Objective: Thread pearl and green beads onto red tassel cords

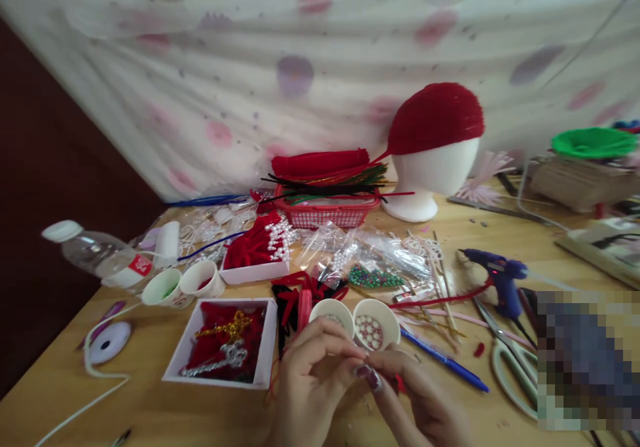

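1. Wooden counter [235, 414]; floral cloth [250, 87] behind.
2. Six o'clock: left hand [317, 367], right hand [417, 394] pinched closed, tips meeting; left's hold hidden.
3. Small bright-red piece [400, 384] in right hand, mostly covered.
4. From hands, twelve: cup [391, 320], pearls [369, 332] inside. Nine: white box [271, 347], gold ornament [237, 328], silver ornament [227, 359].

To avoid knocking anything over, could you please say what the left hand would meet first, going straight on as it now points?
The left hand would likely meet the right hand first; they look almost together, though depth is unclear.

Wooden table [150, 417] (rather crowded) | scissors [501, 335] | blue pen [445, 360] | red basket [327, 218]
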The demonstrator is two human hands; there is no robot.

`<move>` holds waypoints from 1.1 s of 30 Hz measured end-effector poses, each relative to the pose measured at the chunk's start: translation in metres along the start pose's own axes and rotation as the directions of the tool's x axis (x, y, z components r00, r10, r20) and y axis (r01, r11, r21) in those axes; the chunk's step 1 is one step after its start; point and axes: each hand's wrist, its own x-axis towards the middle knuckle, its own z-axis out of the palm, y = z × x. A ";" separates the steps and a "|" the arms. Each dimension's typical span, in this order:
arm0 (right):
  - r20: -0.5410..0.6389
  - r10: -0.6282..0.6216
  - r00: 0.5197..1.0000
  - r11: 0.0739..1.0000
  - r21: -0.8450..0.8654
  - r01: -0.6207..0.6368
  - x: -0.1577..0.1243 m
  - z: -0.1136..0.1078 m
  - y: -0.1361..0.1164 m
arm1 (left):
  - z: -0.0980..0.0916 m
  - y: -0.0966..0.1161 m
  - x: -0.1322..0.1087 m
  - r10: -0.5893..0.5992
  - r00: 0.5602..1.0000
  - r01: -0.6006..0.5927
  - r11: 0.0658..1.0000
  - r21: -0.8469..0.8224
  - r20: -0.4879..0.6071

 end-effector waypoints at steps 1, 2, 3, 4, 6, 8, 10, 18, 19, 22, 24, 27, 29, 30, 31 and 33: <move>-0.005 0.021 1.000 1.000 0.012 -0.021 -0.002 0.001 0.000 | 0.000 0.000 -0.001 0.002 1.000 -0.002 1.000 0.016 -0.014; -0.005 0.049 0.999 0.998 0.026 -0.048 -0.004 0.003 0.000 | 0.000 0.000 -0.002 0.003 0.999 -0.002 1.000 0.029 -0.038; -0.003 0.074 0.997 0.996 0.040 -0.073 -0.005 0.004 0.001 | 0.000 0.001 -0.003 0.004 0.998 -0.002 0.999 0.035 -0.065; 0.000 0.099 0.995 0.994 0.053 -0.098 -0.007 0.005 0.001 | 0.000 0.002 -0.003 0.007 0.997 -0.004 0.999 0.042 -0.074; 0.003 0.133 0.991 0.988 0.072 -0.133 -0.010 0.006 0.001 | 0.002 0.003 -0.003 0.014 0.999 -0.011 0.999 0.053 -0.047; 0.003 0.156 0.988 0.984 0.087 -0.156 -0.012 0.005 0.000 | 0.005 0.005 -0.003 0.007 0.999 -0.004 0.998 0.055 -0.044; -0.001 0.162 0.987 0.982 0.097 -0.161 -0.013 0.005 0.000 | 0.010 0.005 -0.003 -0.013 0.996 0.017 0.999 0.048 -0.090; -0.040 0.174 0.984 0.979 0.111 -0.168 -0.015 0.003 0.001 | 0.024 0.002 -0.003 0.054 0.993 -0.040 0.991 0.131 -0.105; -0.038 0.175 0.984 0.978 0.125 -0.169 -0.015 0.002 0.001 | 0.024 0.001 -0.003 0.078 0.992 -0.062 0.986 0.152 -0.103; -0.037 0.168 0.985 0.979 0.125 -0.163 -0.016 -0.004 0.002 | 0.025 0.004 -0.001 0.174 0.982 -0.154 0.963 0.219 -0.078; -0.030 0.136 0.990 0.987 0.089 -0.133 -0.016 -0.008 0.004 | 0.027 0.008 0.000 0.183 0.977 -0.160 0.969 0.190 -0.107; -0.027 0.086 0.996 0.995 0.058 -0.085 -0.015 -0.010 0.005 | 0.032 0.015 0.000 0.053 0.981 -0.043 0.997 0.056 -0.185; -0.038 0.074 0.996 0.996 0.050 -0.073 -0.013 -0.009 0.002 | 0.035 0.019 0.000 -0.049 0.980 0.053 0.998 0.016 -0.195; -0.034 0.077 0.996 0.996 0.047 -0.075 -0.013 -0.010 0.000 | 0.037 0.021 0.000 -0.094 0.976 0.098 0.995 0.010 -0.199; -0.018 0.083 0.996 0.996 0.046 -0.082 -0.013 -0.013 -0.001 | 0.038 0.023 -0.001 -0.133 0.971 0.136 0.991 0.003 -0.201; 0.003 0.095 0.995 0.995 0.034 -0.095 -0.014 -0.026 -0.001 | 0.041 0.026 -0.002 -0.186 0.963 0.186 0.982 -0.016 -0.194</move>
